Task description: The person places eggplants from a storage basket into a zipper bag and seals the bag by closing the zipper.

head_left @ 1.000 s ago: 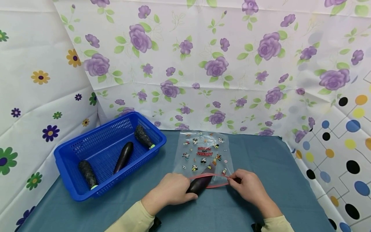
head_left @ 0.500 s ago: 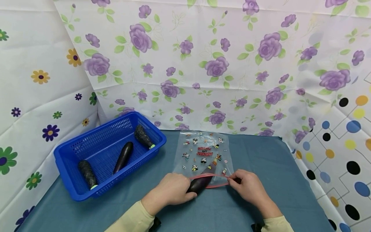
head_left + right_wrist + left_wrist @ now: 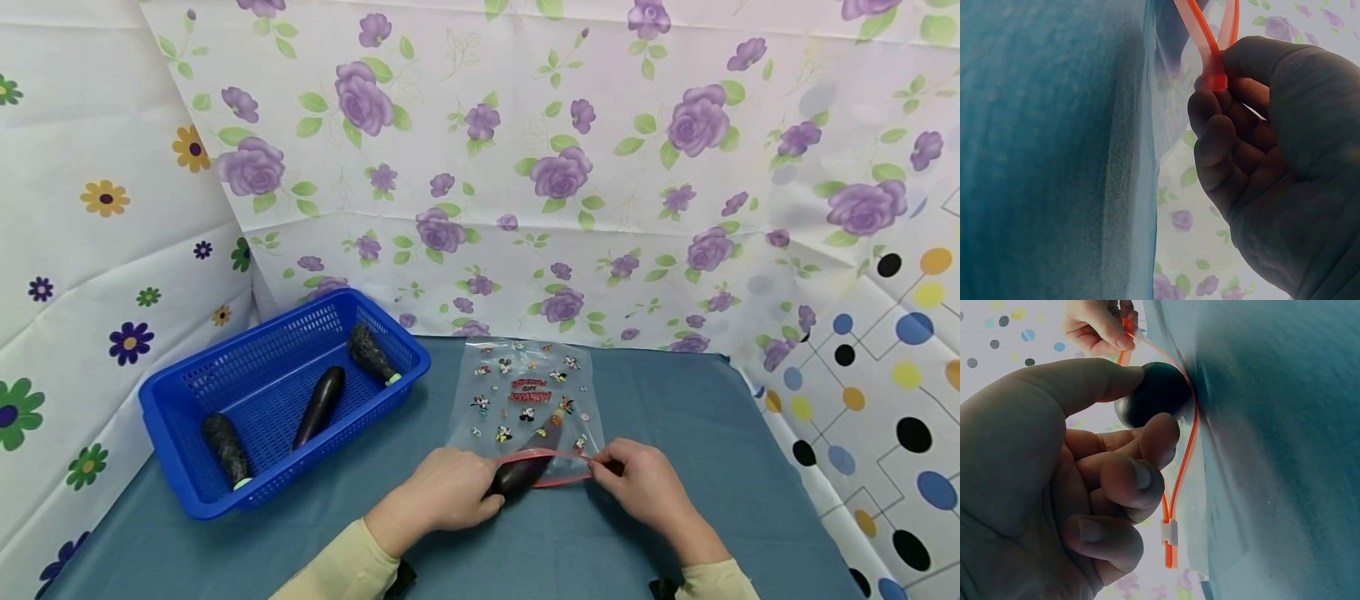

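A clear zip bag [image 3: 480, 379] with cartoon prints and a red zip edge lies flat, its mouth facing me and spread apart. A dark purple eggplant [image 3: 517, 477] lies slantwise through the mouth, its stem end inside under the film and its blunt end outside. My left hand [image 3: 448, 487] holds that blunt end; in the left wrist view the thumb lies on the eggplant [image 3: 1154, 397] with curled fingers opposite. My right hand [image 3: 641, 483] pinches the right corner of the red zip [image 3: 1215, 78] between thumb and fingers. A white slider [image 3: 1169, 531] sits at the zip's other end.
To the left stands a blue plastic basket [image 3: 168, 454] holding a smooth dark eggplant [image 3: 320, 407] and two rough dark vegetables with pale green ends, one near [image 3: 227, 450] and one far [image 3: 371, 354]. A blue-green cloth [image 3: 697, 417] covers the table; patterned cloth walls surround it.
The eggplant has slid slightly deeper into the bag, away from me, and my left thumb has shifted a little along with its end. The right hand and the bag stay in place.
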Action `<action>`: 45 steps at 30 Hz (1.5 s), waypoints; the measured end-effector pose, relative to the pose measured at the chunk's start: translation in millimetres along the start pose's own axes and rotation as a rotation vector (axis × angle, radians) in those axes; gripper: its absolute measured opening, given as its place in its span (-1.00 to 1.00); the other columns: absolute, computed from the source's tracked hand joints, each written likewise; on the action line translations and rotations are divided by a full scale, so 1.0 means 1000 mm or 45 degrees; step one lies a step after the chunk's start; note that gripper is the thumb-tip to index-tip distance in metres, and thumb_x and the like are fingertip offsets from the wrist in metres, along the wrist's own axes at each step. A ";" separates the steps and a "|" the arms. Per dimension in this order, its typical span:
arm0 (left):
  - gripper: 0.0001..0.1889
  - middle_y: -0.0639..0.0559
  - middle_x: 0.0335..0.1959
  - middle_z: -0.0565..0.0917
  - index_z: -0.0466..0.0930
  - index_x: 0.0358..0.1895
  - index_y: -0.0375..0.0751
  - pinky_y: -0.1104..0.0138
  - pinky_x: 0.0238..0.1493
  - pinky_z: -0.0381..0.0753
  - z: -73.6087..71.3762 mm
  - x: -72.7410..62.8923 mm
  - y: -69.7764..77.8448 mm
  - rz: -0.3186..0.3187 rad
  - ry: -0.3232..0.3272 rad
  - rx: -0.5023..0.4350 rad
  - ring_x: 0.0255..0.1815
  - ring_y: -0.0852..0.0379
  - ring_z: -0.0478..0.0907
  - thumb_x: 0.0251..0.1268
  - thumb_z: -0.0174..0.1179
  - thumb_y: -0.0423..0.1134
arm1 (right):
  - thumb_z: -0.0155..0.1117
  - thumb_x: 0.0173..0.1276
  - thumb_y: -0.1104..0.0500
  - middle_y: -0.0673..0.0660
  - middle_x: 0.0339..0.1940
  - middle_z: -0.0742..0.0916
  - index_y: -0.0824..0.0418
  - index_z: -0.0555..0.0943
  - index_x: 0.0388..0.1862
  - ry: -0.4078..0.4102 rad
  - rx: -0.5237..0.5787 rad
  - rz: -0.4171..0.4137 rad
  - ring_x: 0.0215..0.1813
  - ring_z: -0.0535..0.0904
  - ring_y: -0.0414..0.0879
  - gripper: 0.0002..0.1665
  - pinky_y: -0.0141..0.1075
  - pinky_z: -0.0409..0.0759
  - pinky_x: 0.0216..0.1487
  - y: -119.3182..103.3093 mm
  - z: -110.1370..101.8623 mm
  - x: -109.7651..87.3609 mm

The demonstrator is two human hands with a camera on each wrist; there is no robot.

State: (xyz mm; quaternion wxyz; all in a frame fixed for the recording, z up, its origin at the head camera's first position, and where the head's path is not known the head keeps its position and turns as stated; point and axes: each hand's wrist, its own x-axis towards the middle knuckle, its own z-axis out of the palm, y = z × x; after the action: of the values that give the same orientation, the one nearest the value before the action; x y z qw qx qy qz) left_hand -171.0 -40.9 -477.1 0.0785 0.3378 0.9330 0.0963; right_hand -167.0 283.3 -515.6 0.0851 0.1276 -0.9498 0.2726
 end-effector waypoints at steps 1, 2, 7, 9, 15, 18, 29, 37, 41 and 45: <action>-0.71 0.20 -0.49 0.62 0.68 -0.28 0.01 0.20 -0.46 0.49 0.000 0.000 0.000 -0.002 -0.004 -0.001 -0.54 0.21 0.46 0.53 0.40 0.10 | 0.61 0.46 0.22 -0.23 -0.40 0.67 -0.10 0.83 -0.33 -0.002 0.002 0.001 -0.42 0.51 -0.36 -0.79 -0.30 0.57 -0.35 0.000 0.000 0.000; -0.71 0.20 -0.49 0.61 0.68 -0.28 0.01 0.20 -0.46 0.49 0.000 0.000 0.000 -0.005 -0.008 0.000 -0.54 0.21 0.46 0.54 0.40 0.10 | 0.61 0.46 0.22 -0.23 -0.40 0.67 -0.10 0.83 -0.33 -0.002 0.004 0.002 -0.42 0.51 -0.36 -0.79 -0.30 0.57 -0.35 0.000 0.000 0.000; -0.70 0.21 -0.50 0.58 0.67 -0.28 0.03 0.22 -0.47 0.46 0.001 0.001 -0.001 0.004 -0.006 0.020 -0.54 0.22 0.44 0.55 0.40 0.13 | 0.62 0.45 0.22 -0.23 -0.41 0.67 -0.09 0.83 -0.33 0.000 0.007 0.002 -0.42 0.51 -0.36 -0.79 -0.30 0.58 -0.35 0.000 0.001 0.000; -0.69 0.21 -0.52 0.57 0.66 -0.30 0.04 0.22 -0.49 0.44 0.002 0.001 -0.001 0.014 0.009 0.027 -0.56 0.23 0.43 0.55 0.40 0.12 | 0.62 0.45 0.22 -0.23 -0.41 0.67 -0.09 0.83 -0.34 0.001 0.009 0.002 -0.42 0.51 -0.36 -0.79 -0.30 0.58 -0.35 0.001 0.001 -0.001; -0.67 0.21 -0.55 0.54 0.62 -0.36 0.06 0.22 -0.52 0.41 0.003 0.003 -0.001 0.038 0.047 0.054 -0.59 0.23 0.41 0.54 0.41 0.12 | 0.62 0.45 0.22 -0.23 -0.41 0.66 -0.09 0.82 -0.34 0.002 0.015 0.002 -0.43 0.50 -0.35 -0.79 -0.30 0.57 -0.35 0.002 0.002 -0.001; -0.66 0.21 -0.56 0.55 0.61 -0.37 0.06 0.21 -0.51 0.42 0.003 0.005 -0.001 0.038 0.051 0.063 -0.59 0.22 0.42 0.54 0.41 0.12 | 0.62 0.44 0.22 -0.23 -0.41 0.66 -0.09 0.83 -0.34 0.005 0.014 -0.005 -0.42 0.51 -0.36 -0.79 -0.30 0.58 -0.35 0.002 0.002 -0.001; -0.69 0.19 -0.52 0.62 0.67 -0.34 0.07 0.17 -0.50 0.50 0.005 0.014 -0.001 0.033 0.078 0.120 -0.54 0.18 0.53 0.52 0.44 0.12 | 0.63 0.44 0.22 -0.24 -0.40 0.67 -0.11 0.83 -0.34 0.015 0.012 -0.014 -0.42 0.51 -0.37 -0.79 -0.30 0.58 -0.34 0.001 0.000 -0.002; -0.66 0.20 -0.55 0.60 0.65 -0.38 0.09 0.18 -0.53 0.47 0.005 0.017 0.001 0.043 0.102 0.179 -0.57 0.19 0.52 0.53 0.44 0.14 | 0.62 0.44 0.22 -0.24 -0.40 0.66 -0.11 0.82 -0.34 0.016 0.011 -0.017 -0.42 0.50 -0.36 -0.78 -0.30 0.57 -0.34 0.001 0.000 -0.001; -0.65 0.21 -0.56 0.57 0.66 -0.37 0.08 0.19 -0.54 0.44 0.003 0.018 0.002 0.024 0.104 0.201 -0.59 0.21 0.46 0.53 0.44 0.16 | 0.62 0.45 0.21 -0.23 -0.40 0.66 -0.10 0.82 -0.33 0.014 0.011 -0.015 -0.42 0.50 -0.36 -0.79 -0.30 0.58 -0.33 0.001 0.000 -0.001; -0.63 0.22 -0.59 0.51 0.64 -0.39 0.08 0.21 -0.57 0.39 0.003 0.020 0.004 -0.002 0.121 0.207 -0.61 0.22 0.39 0.53 0.43 0.18 | 0.62 0.45 0.22 -0.23 -0.40 0.67 -0.10 0.83 -0.33 0.012 0.018 -0.014 -0.41 0.51 -0.36 -0.79 -0.30 0.58 -0.33 0.000 0.000 0.000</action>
State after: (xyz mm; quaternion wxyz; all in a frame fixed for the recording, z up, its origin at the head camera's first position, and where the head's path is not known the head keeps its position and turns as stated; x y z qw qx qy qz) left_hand -183.1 -25.2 -480.6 0.0065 0.3375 0.9406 0.0360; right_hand -166.5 283.6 -515.5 0.0903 0.1323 -0.9467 0.2795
